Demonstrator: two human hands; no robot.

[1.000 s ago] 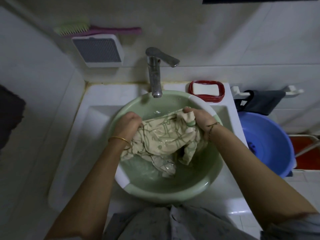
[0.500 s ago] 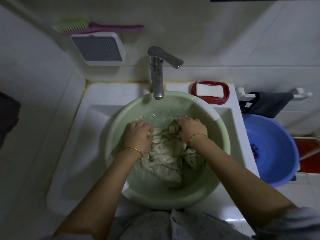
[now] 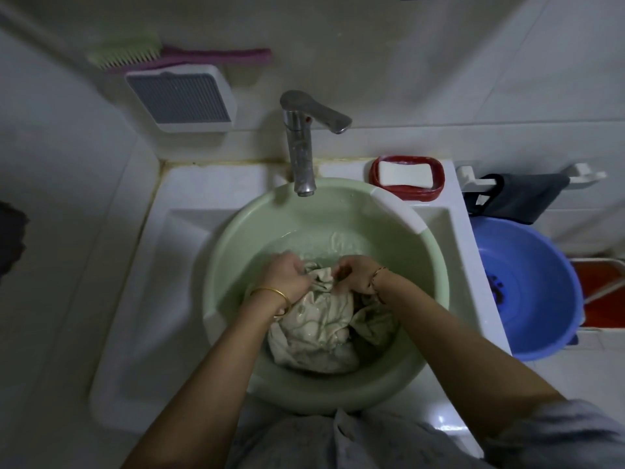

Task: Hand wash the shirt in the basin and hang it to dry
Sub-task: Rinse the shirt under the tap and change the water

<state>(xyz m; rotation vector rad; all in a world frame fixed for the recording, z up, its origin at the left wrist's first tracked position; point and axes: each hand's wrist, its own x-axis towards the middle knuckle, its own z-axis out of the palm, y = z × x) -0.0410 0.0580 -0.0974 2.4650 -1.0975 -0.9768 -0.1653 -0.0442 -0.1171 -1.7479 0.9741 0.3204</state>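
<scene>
The pale green basin is sitting in the white sink, and everything here is placed against it. Inside the basin, toward its near side, the cream patterned shirt is lying bunched and wet, partly in the water. The left hand is gripping a fold at the shirt's far edge, fingers curled tight into the cloth (a gold bangle is sitting on that wrist). The right hand is gripping the same bunched edge just beside it, its fingers also curled round the fabric. The metal tap is reaching over the basin's far rim. Just beyond the basin's far right rim, a white soap bar is resting in a red dish. A blue tub is standing to the right of the basin.
</scene>
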